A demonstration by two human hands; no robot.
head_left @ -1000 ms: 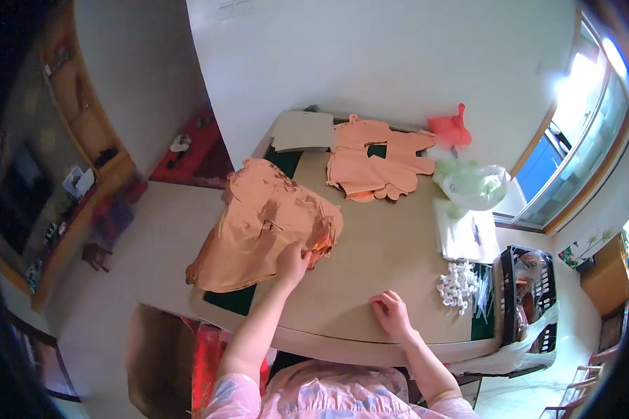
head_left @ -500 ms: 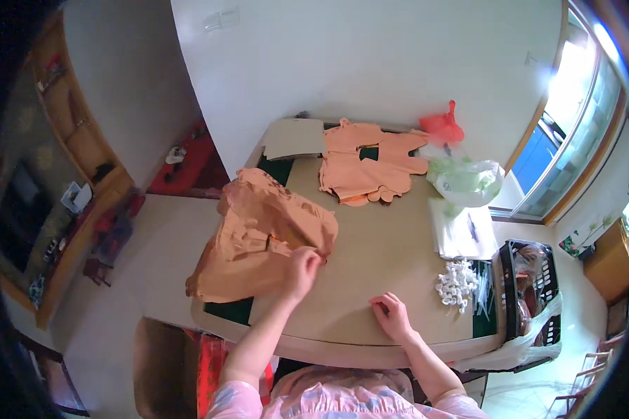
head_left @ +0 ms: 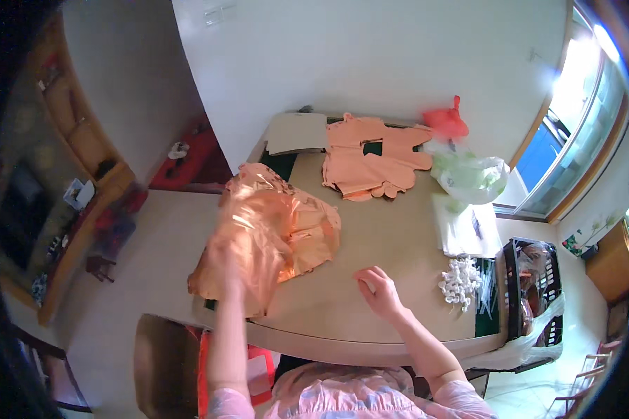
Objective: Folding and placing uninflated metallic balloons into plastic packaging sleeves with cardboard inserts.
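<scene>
A crumpled, shiny copper-coloured foil balloon [head_left: 307, 234] lies flat on the left part of the table. My left hand [head_left: 230, 262] is over its near left part, smeared by motion, so its fingers cannot be read. Light glints off the raised folds around it. My right hand [head_left: 379, 293] is above the near middle of the table, apart from the foil, with its fingers curled in; whatever they may hold is hidden. Towards the back lies a stack of flat, matte copper-coloured foil balloons [head_left: 356, 167] with rounded lobes.
A grey board [head_left: 297, 133] lies at the back left. On the right are a red plastic bag [head_left: 446, 123], a pale green bag [head_left: 472, 180], clear plastic sleeves [head_left: 461, 234], small white plastic pieces [head_left: 458, 283] and thin sticks [head_left: 486, 286]. A black crate [head_left: 514, 293] stands beside the table.
My left hand has moved left across the foil balloon, whose surface is now lifted and glinting, with its near edge shifted. My right hand has moved slightly left and up, fingers more curled.
</scene>
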